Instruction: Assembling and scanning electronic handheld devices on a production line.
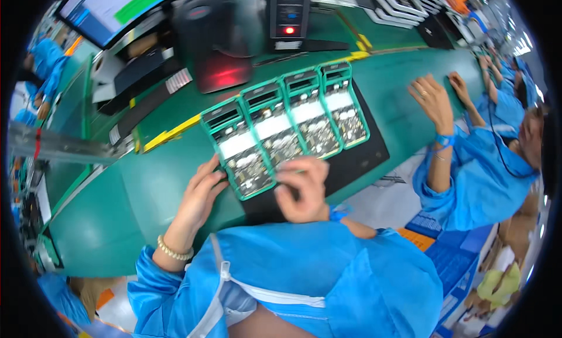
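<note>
Several green frames (271, 171) lie side by side in a slanted row on the bench, each holding a circuit board (350, 125) with a white label area. My left hand (202, 191) is at the left edge of the leftmost frame, its fingers stretched out and slightly apart, the tips touching or very near the rim. My right hand (304, 188) is over the near ends of the first two frames. Its fingers are bent and smeared by motion, so whether they grip a rim cannot be made out. A black mat (369, 156) lies under the row.
Behind the frames stand a dark scanner-like device (205, 39) glowing red and a black box (288, 21) with a red light. A monitor (111, 10) is at back left. At right, a co-worker's hand (433, 101) hovers over the green bench (404, 74). Yellow tape (170, 133) marks it.
</note>
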`<state>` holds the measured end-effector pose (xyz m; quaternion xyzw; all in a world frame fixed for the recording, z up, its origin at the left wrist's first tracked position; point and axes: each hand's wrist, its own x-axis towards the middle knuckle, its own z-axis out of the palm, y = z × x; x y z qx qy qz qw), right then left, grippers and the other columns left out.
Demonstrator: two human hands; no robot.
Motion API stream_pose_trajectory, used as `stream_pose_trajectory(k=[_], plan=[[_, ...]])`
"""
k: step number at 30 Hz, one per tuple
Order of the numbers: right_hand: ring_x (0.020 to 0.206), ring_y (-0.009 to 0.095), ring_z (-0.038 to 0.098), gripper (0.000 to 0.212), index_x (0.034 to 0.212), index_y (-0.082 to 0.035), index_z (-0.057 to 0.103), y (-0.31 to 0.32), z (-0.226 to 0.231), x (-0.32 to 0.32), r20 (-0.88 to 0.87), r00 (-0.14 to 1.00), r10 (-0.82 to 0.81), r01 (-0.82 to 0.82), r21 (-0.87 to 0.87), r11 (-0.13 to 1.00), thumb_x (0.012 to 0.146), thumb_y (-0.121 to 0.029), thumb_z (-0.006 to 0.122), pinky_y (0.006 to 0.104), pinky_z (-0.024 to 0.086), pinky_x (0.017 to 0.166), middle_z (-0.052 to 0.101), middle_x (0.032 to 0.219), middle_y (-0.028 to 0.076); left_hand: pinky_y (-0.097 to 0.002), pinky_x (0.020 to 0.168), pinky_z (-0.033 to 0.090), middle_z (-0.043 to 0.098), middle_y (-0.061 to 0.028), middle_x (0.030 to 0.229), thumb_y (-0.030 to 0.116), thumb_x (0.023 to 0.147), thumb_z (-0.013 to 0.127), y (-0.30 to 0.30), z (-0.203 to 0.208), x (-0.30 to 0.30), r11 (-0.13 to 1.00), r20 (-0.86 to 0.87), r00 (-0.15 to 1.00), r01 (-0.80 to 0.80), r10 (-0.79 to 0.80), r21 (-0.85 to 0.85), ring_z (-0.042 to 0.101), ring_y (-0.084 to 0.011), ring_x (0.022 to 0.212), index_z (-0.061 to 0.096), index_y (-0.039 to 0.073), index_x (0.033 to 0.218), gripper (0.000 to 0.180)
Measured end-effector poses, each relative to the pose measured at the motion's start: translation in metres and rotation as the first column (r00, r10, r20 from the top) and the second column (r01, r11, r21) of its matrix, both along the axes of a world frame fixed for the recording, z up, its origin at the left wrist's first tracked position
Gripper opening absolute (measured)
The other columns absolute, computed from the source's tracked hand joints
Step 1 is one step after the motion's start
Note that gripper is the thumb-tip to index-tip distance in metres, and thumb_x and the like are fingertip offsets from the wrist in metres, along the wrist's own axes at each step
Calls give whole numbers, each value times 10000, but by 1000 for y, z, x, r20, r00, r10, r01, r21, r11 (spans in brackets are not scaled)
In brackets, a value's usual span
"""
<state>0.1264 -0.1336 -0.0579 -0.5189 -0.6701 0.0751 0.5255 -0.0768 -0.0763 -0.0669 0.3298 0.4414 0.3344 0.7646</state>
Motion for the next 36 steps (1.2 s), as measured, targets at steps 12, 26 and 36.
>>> stream_pose_trajectory(k=[12, 26, 36], plan=[[636, 233, 524, 163, 780, -12, 572, -20, -18, 4, -207, 951, 231, -237, -5, 971, 646, 81, 560, 309, 407, 567, 551, 720, 95, -327, 970, 276, 379, -150, 1256, 264, 876, 395, 53, -30, 162, 985, 341, 932, 71, -123, 159, 364, -227, 1146, 302, 15, 1266, 472], [655, 226, 534, 127, 765, -58, 588, 22, -26, -41, -57, 770, 635, -606, -374, 702, 666, 20, 584, 315, 411, 592, 560, 706, 74, -264, 630, 402, 573, -55, 805, 113, 781, 510, -56, -19, -181, 515, -493, 158, -362, 855, 777, 527, -157, 683, 561, 48, 886, 133], [687, 217, 522, 104, 748, -61, 585, 34, -36, -128, -58, 554, 830, -768, -419, 484, 671, 5, 566, 307, 390, 633, 554, 728, 67, -405, 891, 318, 429, -147, 1124, 187, 726, 561, -137, -42, -343, 530, -484, -584, -106, 652, 841, 395, -340, 1051, 496, 59, 1017, 324]])
